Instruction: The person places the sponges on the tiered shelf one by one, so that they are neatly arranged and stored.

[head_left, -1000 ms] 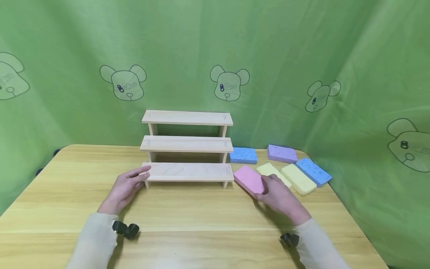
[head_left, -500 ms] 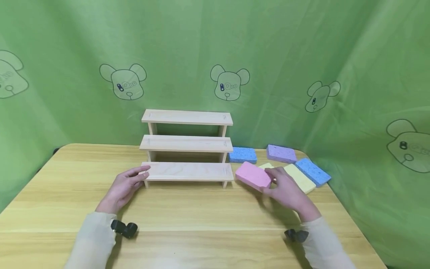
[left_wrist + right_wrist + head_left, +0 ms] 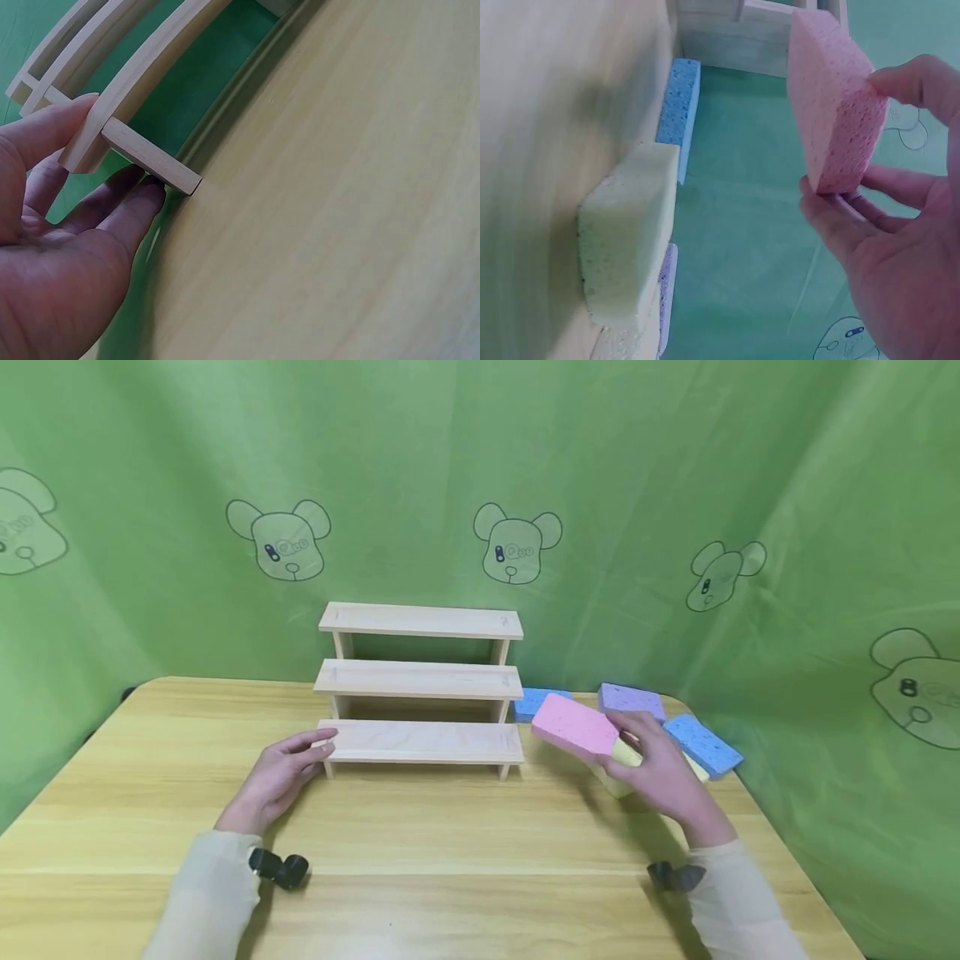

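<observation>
A three-tier pale wooden display stand (image 3: 420,741) stands on the table, its steps rising toward the back. My left hand (image 3: 273,781) holds the left end of the lowest step. In the left wrist view its thumb lies on the board (image 3: 135,79), with the fingers at the leg below. My right hand (image 3: 663,777) pinches a pink sponge (image 3: 573,724) by its near end, raised above the table to the right of the stand. The right wrist view has the thumb on one face of the sponge (image 3: 829,97) and the fingers on the other.
Under and behind the right hand lie yellow sponges (image 3: 630,225), partly hidden in the head view. One blue sponge (image 3: 528,703) is beside the stand; a purple sponge (image 3: 632,700) and another blue sponge (image 3: 703,745) lie farther right. A green curtain (image 3: 405,460) hangs behind the table.
My right hand has lifted the pink sponge off the table and moved slightly right, now covering more of the yellow sponges. My left hand stays at the stand.
</observation>
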`<state>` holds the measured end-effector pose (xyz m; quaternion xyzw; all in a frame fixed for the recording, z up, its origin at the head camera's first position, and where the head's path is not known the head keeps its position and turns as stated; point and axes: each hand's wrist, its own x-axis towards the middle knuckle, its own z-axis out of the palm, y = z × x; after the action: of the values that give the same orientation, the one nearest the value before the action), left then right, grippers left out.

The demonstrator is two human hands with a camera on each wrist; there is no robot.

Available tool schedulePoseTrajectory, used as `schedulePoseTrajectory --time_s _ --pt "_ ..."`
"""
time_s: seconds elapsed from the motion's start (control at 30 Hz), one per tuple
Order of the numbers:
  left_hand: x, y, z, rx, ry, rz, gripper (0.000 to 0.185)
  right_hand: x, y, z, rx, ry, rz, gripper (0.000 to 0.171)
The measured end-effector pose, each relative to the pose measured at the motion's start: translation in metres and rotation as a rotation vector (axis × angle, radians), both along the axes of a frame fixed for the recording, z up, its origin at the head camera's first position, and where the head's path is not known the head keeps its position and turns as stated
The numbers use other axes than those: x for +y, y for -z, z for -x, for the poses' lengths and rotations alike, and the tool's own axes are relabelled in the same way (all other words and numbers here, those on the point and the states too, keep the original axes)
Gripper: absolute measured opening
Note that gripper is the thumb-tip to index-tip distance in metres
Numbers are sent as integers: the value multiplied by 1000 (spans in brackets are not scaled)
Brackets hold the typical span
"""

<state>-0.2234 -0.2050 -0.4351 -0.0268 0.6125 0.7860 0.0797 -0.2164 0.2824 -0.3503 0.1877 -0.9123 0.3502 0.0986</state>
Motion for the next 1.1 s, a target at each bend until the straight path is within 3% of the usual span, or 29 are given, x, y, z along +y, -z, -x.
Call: schedulePoseTrajectory --time_s 0.3,0.6,0.93,1.1 --pt "-1 -1 0 -4 -7 -15 47 -1 -9 8 45 -116 157 60" --pt "2 -2 0 1 0 -9 48 -16 -17 15 15 -183 197 58" --pt "0 -2 1 -6 -10 1 48 -50 -45 10 -33 -214 275 52" --pt "0 -2 0 -4 -15 -18 47 -59 -49 21 -34 -250 305 52"
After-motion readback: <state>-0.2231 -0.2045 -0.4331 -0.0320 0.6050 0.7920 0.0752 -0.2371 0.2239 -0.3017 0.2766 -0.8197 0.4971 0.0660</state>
